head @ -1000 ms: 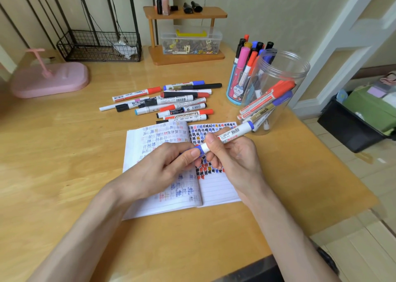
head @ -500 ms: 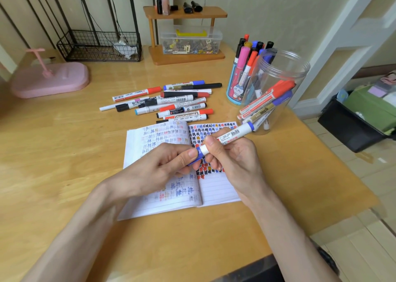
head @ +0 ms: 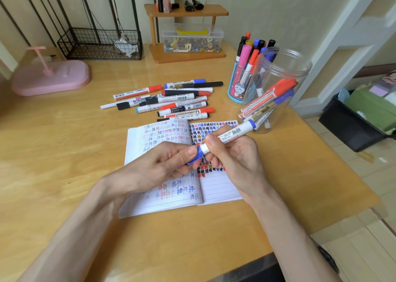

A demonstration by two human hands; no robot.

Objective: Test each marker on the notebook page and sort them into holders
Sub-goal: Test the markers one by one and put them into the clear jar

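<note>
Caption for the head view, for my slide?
Over the notebook, left hand grips the blue cap and right hand the marker; loose markers, clear jar and pen cup behind.

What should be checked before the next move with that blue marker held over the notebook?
1. Right hand grips the blue marker by its barrel: ok.
2. Left hand pinches the cap: ok.
3. Cap fully seated or loosened: cannot tell.
4. Notebook lies open, blank lines free on its right page: ok.
5. Clear jar stands with its mouth open: ok.
</note>
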